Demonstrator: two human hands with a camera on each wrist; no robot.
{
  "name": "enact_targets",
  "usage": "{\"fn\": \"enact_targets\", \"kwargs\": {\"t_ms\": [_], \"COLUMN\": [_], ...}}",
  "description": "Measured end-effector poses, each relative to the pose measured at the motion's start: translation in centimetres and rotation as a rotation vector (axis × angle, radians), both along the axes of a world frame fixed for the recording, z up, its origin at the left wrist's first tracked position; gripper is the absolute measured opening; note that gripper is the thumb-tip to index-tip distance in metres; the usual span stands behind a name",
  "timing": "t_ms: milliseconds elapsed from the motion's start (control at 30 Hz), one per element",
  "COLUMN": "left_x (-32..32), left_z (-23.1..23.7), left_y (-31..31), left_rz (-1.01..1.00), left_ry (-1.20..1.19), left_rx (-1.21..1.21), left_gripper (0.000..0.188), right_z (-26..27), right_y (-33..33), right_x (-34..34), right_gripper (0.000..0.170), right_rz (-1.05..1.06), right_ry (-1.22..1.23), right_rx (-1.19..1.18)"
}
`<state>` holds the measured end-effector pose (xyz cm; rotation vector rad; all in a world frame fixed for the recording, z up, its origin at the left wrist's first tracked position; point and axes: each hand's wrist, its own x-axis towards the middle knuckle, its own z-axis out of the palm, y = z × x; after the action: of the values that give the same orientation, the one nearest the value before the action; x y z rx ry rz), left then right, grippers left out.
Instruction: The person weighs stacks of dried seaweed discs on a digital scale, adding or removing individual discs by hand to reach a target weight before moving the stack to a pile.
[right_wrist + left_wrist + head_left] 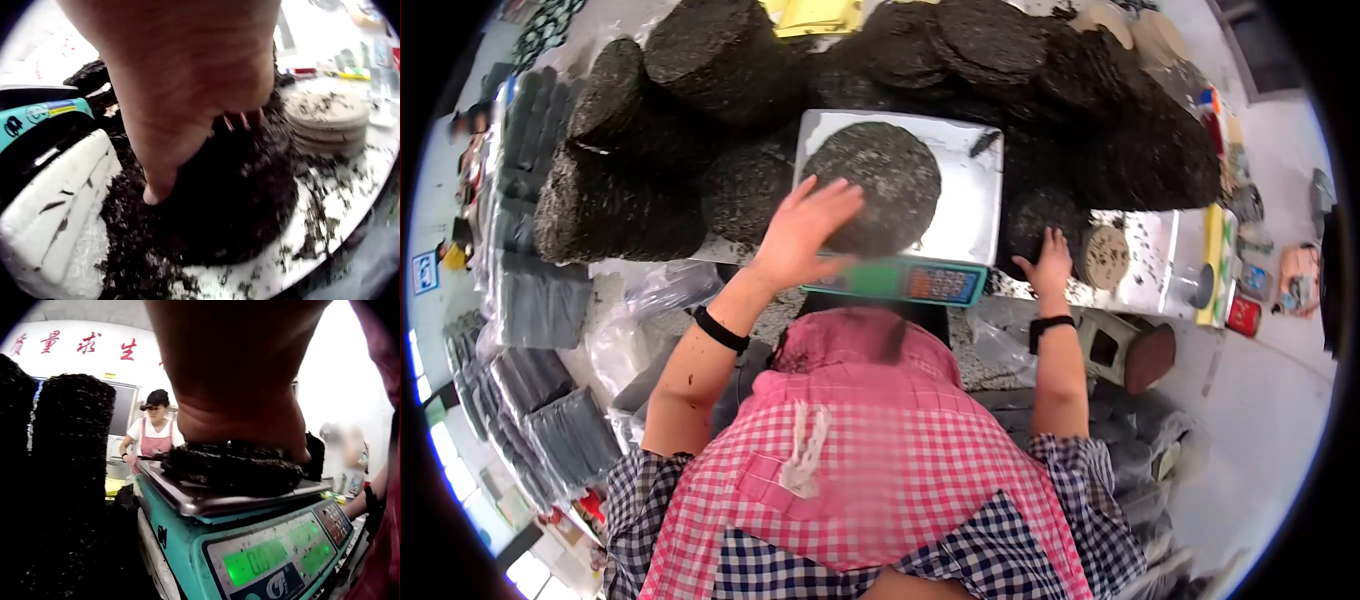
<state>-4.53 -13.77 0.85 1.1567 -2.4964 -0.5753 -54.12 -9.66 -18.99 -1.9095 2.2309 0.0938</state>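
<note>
A stack of round dried seaweed sheets lies on the metal pan of the digital scale. My left hand rests on the near left part of it, fingers stretched out. Seen from the left wrist, the seaweed stack is thin and sits under the palm. To the right of the scale, my right hand touches a smaller dark round seaweed cake. In the right wrist view, the thumb lies at one side of the seaweed cake and the other fingertips reach its far part.
Tall seaweed stacks crowd the back and left. A pale round stack of discs stands right of the right hand, among loose flakes. White foam lies beside the scale. Bagged seaweed is piled left; another person stands beyond.
</note>
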Motion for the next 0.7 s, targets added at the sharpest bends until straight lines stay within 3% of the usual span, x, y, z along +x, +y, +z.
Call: {"fn": "enact_targets", "kwargs": {"t_ms": [67, 100, 133, 200, 300, 333, 367, 400, 433, 467, 533, 600, 667, 700], "left_x": [3.9, 5.8, 8.2, 14.9, 13.3, 12.4, 11.8, 11.2, 11.3, 11.6, 12.3, 12.9, 13.2, 13.4], "left_z": [-3.7, -5.0, -8.0, -19.1, -20.1, -19.4, -18.5, -17.8, -18.0, -18.2, -17.9, -18.1, -17.8, -17.5], "left_y": [-0.2, -0.9, -1.6, -0.8, 2.0, 1.5, 1.7, 2.1, 2.8, 2.5, 2.4, 2.1, 1.7, 1.5], "left_rz": [0.443, 0.645, 0.813, 0.848, 0.813, 0.828, 0.846, 0.861, 0.852, 0.849, 0.859, 0.878, 0.88, 0.887], "left_ry": [0.341, 0.417, 0.42, -0.266, -0.522, -0.559, -0.607, -0.611, -0.624, -0.63, -0.562, -0.491, -0.457, -0.438], "left_rx": [-0.044, -0.07, -0.052, -0.133, 0.067, 0.106, 0.152, 0.141, 0.153, 0.153, 0.213, 0.24, 0.263, 0.273], "left_gripper": [0.046, 0.03, 0.031, 0.066, 0.087, 0.089, 0.092, 0.094, 0.095, 0.095, 0.092, 0.088, 0.083, 0.081], "right_z": [1.7, 1.2, 1.1, 2.2, 2.5, 3.1, 4.3, 4.1, 7.5, 12.6, 18.5, 23.3, 21.6, 19.2], "right_y": [-0.7, -0.2, -0.3, -0.8, -0.3, -0.7, -0.4, 0.4, 0.6, 0.5, -1.2, -2.5, -4.8, -6.6], "right_x": [0.6, 0.3, -0.4, -0.8, -2.9, -3.4, -4.5, -5.9, -4.5, -2.3, 4.5, 12.7, 18.4, 19.9], "right_gripper": [0.106, 0.103, 0.1, 0.084, 0.066, 0.059, 0.05, 0.04, 0.04, 0.046, 0.051, 0.051, 0.059, 0.062], "right_rz": [0.027, 0.05, 0.068, -0.025, -0.259, -0.268, -0.421, -0.404, -0.503, -0.551, -0.466, -0.492, -0.387, -0.208], "right_ry": [0.028, -0.008, -0.036, -0.245, -0.656, -0.495, -0.312, -0.157, -0.208, -0.249, -1.051, -1.549, -1.634, -1.473], "right_rx": [0.121, 0.114, 0.089, 0.033, -0.108, -0.306, -0.319, -0.562, -0.732, -0.712, -0.906, -0.465, -0.17, -0.086]}}
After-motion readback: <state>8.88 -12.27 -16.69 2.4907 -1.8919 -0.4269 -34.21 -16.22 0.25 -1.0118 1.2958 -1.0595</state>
